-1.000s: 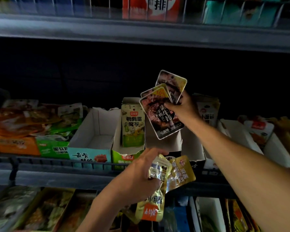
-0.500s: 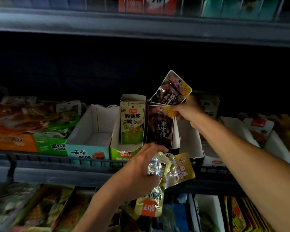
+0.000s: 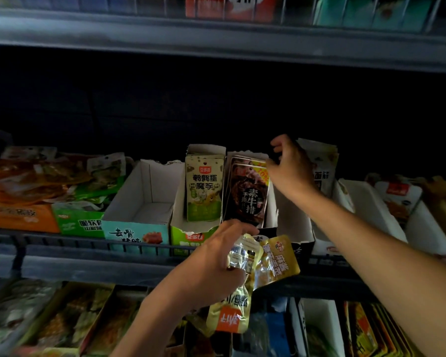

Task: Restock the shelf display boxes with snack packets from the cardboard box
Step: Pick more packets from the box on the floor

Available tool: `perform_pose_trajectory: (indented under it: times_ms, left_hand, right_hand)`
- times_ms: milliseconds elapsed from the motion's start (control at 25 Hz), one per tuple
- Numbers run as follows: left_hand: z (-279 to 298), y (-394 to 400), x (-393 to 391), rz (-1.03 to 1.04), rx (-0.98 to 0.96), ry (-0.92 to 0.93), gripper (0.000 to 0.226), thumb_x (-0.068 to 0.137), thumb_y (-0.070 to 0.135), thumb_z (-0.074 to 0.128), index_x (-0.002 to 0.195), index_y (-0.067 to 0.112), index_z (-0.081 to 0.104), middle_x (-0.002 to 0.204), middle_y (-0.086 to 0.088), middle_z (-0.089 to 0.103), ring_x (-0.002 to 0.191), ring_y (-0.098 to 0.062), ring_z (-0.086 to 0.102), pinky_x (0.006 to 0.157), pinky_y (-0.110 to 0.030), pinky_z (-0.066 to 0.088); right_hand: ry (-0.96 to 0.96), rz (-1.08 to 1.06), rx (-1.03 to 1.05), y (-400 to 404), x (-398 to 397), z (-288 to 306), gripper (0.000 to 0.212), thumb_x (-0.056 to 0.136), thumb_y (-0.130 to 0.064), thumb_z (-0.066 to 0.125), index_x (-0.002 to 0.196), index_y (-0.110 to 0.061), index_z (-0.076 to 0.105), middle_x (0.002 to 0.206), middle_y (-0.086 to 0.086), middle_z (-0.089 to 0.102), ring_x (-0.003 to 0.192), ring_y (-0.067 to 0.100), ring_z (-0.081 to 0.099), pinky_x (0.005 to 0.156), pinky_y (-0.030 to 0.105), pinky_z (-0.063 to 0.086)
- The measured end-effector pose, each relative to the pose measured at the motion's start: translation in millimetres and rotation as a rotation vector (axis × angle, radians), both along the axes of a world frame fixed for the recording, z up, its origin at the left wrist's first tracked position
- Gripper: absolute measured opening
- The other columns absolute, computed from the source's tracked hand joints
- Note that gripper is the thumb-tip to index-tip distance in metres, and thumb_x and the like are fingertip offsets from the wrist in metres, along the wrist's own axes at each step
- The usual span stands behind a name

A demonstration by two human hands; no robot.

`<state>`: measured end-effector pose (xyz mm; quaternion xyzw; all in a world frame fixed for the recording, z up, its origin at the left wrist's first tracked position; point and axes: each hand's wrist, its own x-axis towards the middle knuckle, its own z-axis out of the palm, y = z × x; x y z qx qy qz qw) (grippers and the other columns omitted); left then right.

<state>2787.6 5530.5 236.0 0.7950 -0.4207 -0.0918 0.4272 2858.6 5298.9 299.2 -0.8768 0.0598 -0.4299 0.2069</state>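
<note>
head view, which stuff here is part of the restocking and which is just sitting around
Job: dark packets upright in their display box, right hand at their top corner; gold packets gripped by left hand.
Lying about: green packet, empty teal box, orange box.

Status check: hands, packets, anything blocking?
Right hand at top edge of dark packets, upright in display box. Left hand grips gold packets. Nothing blocking.

Two hands (image 3: 290, 167), two gold packets (image 3: 278, 261), one empty display box (image 3: 137, 202).
</note>
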Motion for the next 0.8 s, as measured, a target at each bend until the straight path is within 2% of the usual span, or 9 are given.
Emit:
perform_pose_trajectory:
  times_ms: [80,120,200,280,400,520,600,680,800]
  left_hand:
    - [-0.2,-0.2,0.7,-0.014,-0.004,-0.017,0.064,0.082,0.003,0.061,0.133,0.038,0.045,0.118,0.030,0.040,0.100,0.006,0.049,0.070,-0.012,0.041]
    - [-0.7,0.0,1.4,-0.019,-0.010,-0.022,0.063,0.081,0.002,0.061,0.132,0.036,0.046,0.119,0.028,0.041,0.101,0.004,0.050,0.069,-0.017,0.044]
    - [-1.0,0.0,2.0,-0.020,-0.026,-0.020,0.061,0.080,0.001,0.061,0.129,0.035,0.049,0.124,0.022,0.043,0.103,-0.009,0.056,0.075,-0.034,0.051]
    - [-0.2,1.2,1.1,-0.023,-0.030,-0.011,0.060,0.080,0.001,0.061,0.128,0.035,0.050,0.126,0.019,0.044,0.103,-0.019,0.057,0.079,-0.041,0.052]
    - [-0.1,2.1,1.6,-0.035,-0.038,-0.024,0.061,0.078,0.001,0.061,0.128,0.034,0.050,0.127,0.019,0.045,0.104,-0.021,0.058,0.078,-0.044,0.051]
    - [-0.2,4.5,3.3,-0.028,-0.020,-0.040,0.063,0.079,0.002,0.062,0.130,0.035,0.049,0.129,0.019,0.046,0.112,-0.013,0.055,0.085,-0.041,0.053]
    - [2.8,7.9,1.3,-0.024,-0.036,0.007,0.070,0.081,0.000,0.063,0.136,0.038,0.043,0.128,0.015,0.050,0.104,-0.015,0.061,0.080,-0.039,0.056]
    - [9.0,13.9,-3.5,-0.015,-0.134,0.118,0.086,0.084,-0.004,0.065,0.148,0.041,0.028,0.124,0.008,0.056,0.089,-0.017,0.067,0.071,-0.035,0.059]
    - [15.7,23.7,-14.2,0.051,-0.311,0.205,0.105,0.083,-0.007,0.070,0.153,0.043,0.010,0.119,0.005,0.067,0.105,-0.014,0.067,0.085,-0.033,0.059]
  right_hand:
    - [0.092,0.142,-0.355,12.5,-16.3,-2.4,0.017,0.093,-0.013,0.057,0.110,-0.013,0.059,0.096,0.005,0.063,0.081,0.023,0.060,0.059,0.025,0.034]
    - [0.346,0.235,-0.471,22.1,-22.6,-1.5,0.015,0.095,-0.014,0.054,0.109,-0.015,0.059,0.094,0.004,0.062,0.078,0.022,0.058,0.059,0.027,0.037]
    - [0.966,0.211,-0.743,42.7,-26.4,-1.1,0.020,0.097,-0.017,0.052,0.114,-0.015,0.061,0.096,0.005,0.060,0.081,0.021,0.055,0.066,0.031,0.042]
    - [1.165,0.061,-0.937,54.3,-21.9,-3.0,0.030,0.096,-0.023,0.054,0.124,-0.015,0.058,0.111,0.008,0.062,0.092,0.024,0.057,0.079,0.034,0.043]
    - [1.035,-0.028,-0.988,54.7,-14.0,-10.4,0.044,0.093,-0.029,0.058,0.136,-0.022,0.051,0.126,0.007,0.061,0.116,0.027,0.057,0.104,0.043,0.037]
    - [0.897,-0.014,-0.982,49.9,-13.2,-15.1,0.043,0.091,-0.026,0.058,0.133,-0.023,0.051,0.124,0.006,0.063,0.121,0.026,0.055,0.114,0.046,0.025]
    - [0.784,0.060,-0.814,45.4,-16.7,-16.4,0.039,0.092,-0.023,0.054,0.131,-0.024,0.054,0.120,0.004,0.066,0.122,0.023,0.055,0.117,0.044,0.021]
    - [0.473,0.144,-0.449,38.9,-28.8,-12.7,0.031,0.097,-0.024,0.050,0.127,-0.025,0.060,0.117,0.003,0.067,0.118,0.020,0.055,0.107,0.038,0.039]
    - [0.032,0.214,0.057,34.4,-91.7,-13.1,0.016,0.098,-0.019,0.056,0.112,-0.021,0.065,0.101,-0.009,0.066,0.089,0.002,0.061,0.076,0.022,0.051]
